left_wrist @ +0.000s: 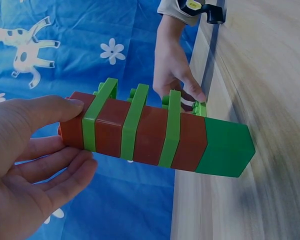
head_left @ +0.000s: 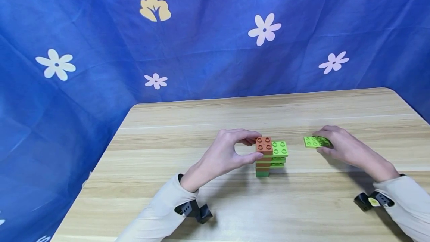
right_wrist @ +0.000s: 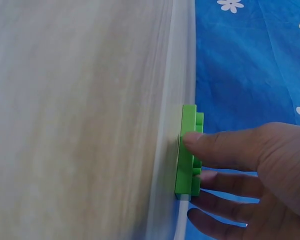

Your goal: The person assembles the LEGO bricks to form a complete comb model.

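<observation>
A tower of toy building bricks stands upright on the table. Its dark green brick [left_wrist: 225, 147] is at the bottom, and reddish-brown bricks [head_left: 264, 145] alternate above it with flat light green bricks [head_left: 279, 148] that jut out to the right. My left hand [head_left: 226, 153] holds the top brown brick between thumb and fingers. Off to the tower's right, a separate flat light green brick [head_left: 310, 142] lies on the table, studs up. My right hand [head_left: 340, 145] grips its right end; in the right wrist view the thumb presses the brick's [right_wrist: 185, 170] near side.
The pale wooden table [head_left: 161, 167] reaches back to a blue cloth [head_left: 208, 40] with printed flowers. A small black camera [head_left: 195, 210] sits on the left wrist, another [head_left: 369, 200] on the right.
</observation>
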`<state>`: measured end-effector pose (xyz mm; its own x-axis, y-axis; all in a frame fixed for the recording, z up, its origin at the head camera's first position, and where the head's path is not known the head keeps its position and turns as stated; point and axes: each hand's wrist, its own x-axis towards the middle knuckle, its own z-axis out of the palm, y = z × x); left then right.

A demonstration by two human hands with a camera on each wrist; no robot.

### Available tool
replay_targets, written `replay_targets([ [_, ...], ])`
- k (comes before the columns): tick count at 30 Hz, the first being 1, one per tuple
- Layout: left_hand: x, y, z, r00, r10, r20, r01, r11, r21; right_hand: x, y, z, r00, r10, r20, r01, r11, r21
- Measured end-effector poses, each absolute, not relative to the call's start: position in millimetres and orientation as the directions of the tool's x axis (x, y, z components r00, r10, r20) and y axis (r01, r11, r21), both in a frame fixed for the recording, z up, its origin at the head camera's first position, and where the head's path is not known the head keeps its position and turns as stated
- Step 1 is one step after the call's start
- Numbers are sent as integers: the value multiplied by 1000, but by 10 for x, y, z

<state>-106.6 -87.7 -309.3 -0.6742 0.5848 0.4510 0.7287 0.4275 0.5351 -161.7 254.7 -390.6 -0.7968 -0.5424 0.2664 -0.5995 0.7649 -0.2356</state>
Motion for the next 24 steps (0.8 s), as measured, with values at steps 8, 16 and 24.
replay_targets([
  [8, -1070, -873, -3085, -678, 585, 445, 723, 425, 544, -1627, 2525, -3908, -811, -531, 245, -581, 777, -240],
  [16, -1074, -870, -3091, -670, 585, 457, 732, 418, 538, -1621, 2515, -3904, -824, -524, 214, -565, 780, -267],
  [24, -1076, -871, -3097, -668, 582, 463, 734, 413, 539, -1622, 2514, -3896, -820, -527, 226, -572, 776, -266],
])
